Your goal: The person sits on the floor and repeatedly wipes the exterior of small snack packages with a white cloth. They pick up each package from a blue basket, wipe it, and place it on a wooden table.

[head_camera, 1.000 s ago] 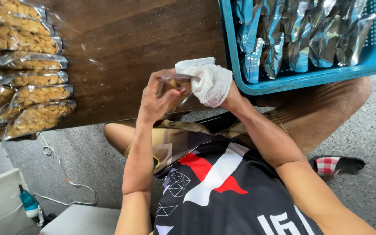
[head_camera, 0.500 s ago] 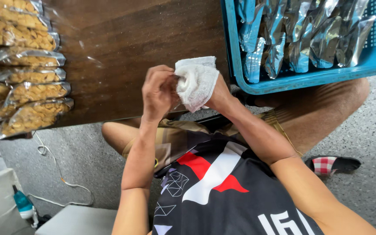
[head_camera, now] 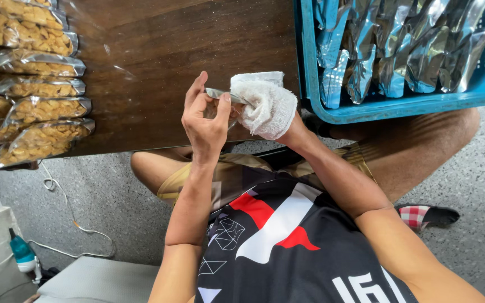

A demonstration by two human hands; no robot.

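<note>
Head view: I see my left hand (head_camera: 206,120) pinching one end of a small silvery foil pouch (head_camera: 220,94) between thumb and fingertips, at the near edge of the dark wooden table (head_camera: 186,45). My right hand (head_camera: 265,106) — wrapped in a white cloth glove — is closed on its other end. The pouch's long axis runs left to right between the hands — roughly level.

Snack bags (head_camera: 26,106) lie left on the table (head_camera: 169,56), crate (head_camera: 399,101) right.
</note>
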